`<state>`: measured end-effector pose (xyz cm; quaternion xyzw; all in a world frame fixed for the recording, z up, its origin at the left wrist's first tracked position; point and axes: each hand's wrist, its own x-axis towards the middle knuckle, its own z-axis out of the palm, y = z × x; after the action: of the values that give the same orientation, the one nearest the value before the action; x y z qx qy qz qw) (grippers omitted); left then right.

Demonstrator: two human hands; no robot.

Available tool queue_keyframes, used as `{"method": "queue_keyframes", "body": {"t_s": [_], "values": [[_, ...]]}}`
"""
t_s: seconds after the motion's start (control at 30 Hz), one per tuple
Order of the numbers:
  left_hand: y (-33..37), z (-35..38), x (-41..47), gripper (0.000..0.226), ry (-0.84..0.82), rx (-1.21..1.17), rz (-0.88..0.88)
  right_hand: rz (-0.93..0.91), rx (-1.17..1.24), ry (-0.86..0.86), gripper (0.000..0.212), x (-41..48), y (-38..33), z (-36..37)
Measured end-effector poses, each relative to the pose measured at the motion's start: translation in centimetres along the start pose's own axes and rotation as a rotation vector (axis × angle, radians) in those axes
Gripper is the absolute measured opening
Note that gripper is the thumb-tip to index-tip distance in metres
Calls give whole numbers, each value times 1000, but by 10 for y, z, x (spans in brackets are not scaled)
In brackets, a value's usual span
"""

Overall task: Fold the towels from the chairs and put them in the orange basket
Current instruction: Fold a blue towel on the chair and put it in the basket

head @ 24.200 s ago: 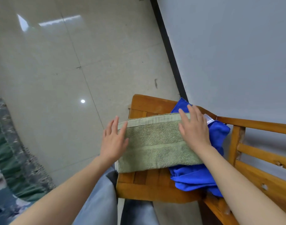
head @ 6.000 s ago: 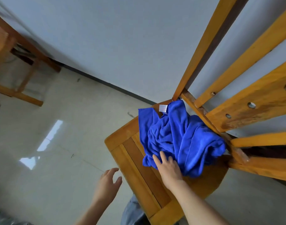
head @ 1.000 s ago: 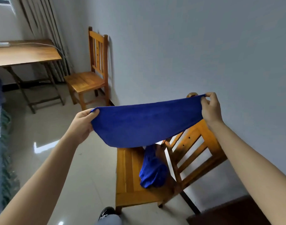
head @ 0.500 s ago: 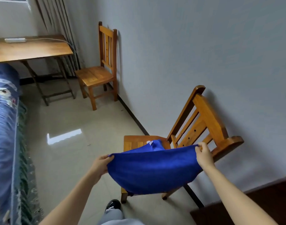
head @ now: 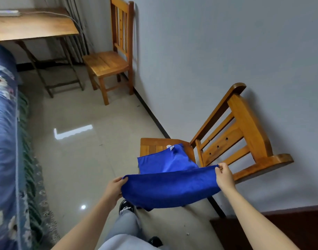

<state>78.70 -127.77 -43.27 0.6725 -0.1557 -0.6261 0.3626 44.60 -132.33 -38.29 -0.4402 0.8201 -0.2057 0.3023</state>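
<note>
Folding step: judging by the spread cloth, the person is laying the blue towel (head: 169,188) flat on the near chair (head: 151,143) so it can be folded there.
Towel: its near edge hangs stretched in the air between the two hands, and the cloth below it sags in a shallow curve. A flat blue part with a white tag (head: 169,147) lies on the seat and looks to be the far end of the same cloth.
Left hand: the left hand (head: 115,186) holds the left corner, its fingers (head: 121,179) pinching the hem with the thumb on top.
Right hand: the right hand (head: 224,177) pinches the right corner close to the chair's back, fingers curled over the edge.
Why held so: a corner in each hand keeps the edge taut and straight, which should make an even fold easier.
Near chair: its seat serves as the folding surface and its back stands toward the wall (head: 226,42).
Far chair: the far chair (head: 107,62) stands by the wall, just right of the table (head: 32,27).
Basket: the orange basket is not in view.
Left side: a bed (head: 3,123) with a flowered blue cover runs along the left.
Next move: probably carry the held edge over the seat to meet the tagged end.
Risk: the sagging middle may bunch or slide off the seat's near edge.
</note>
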Motion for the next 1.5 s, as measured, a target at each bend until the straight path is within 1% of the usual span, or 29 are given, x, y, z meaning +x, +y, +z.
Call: {"method": "queue_keyframes", "body": {"t_s": [0.17, 0.27, 0.4, 0.6, 0.7, 0.9, 1.17, 1.3, 1.37, 1.5], "values": [[16, -2, 41, 13, 21, -68, -37, 5, -27, 7, 26, 27, -35, 15], [27, 1, 66, 10, 27, -107, -46, 13, -48, 33, 25, 46, -55, 19], [44, 3, 106, 12, 23, -132, -62, 27, -61, 74, 27, 70, -82, 33], [48, 5, 135, 10, 66, -140, -118, 33, -110, 78, 27, 88, -96, 56], [49, 11, 147, 10, 110, -144, -114, 23, -141, 71, 26, 104, -98, 67], [35, 36, 186, 15, 239, -140, -51, -24, -228, 61, 28, 159, -86, 100], [-12, 76, 261, 12, 393, -139, -53, -104, -366, 5, 26, 257, -45, 158], [-31, 87, 296, 13, 452, -54, -14, -140, -429, -7, 24, 298, -23, 190], [-41, 92, 308, 12, 461, -3, -18, -122, -450, -72, 22, 314, -8, 207], [-59, 94, 313, 13, 425, 79, -48, -17, -444, -213, 14, 325, 27, 229]]}}
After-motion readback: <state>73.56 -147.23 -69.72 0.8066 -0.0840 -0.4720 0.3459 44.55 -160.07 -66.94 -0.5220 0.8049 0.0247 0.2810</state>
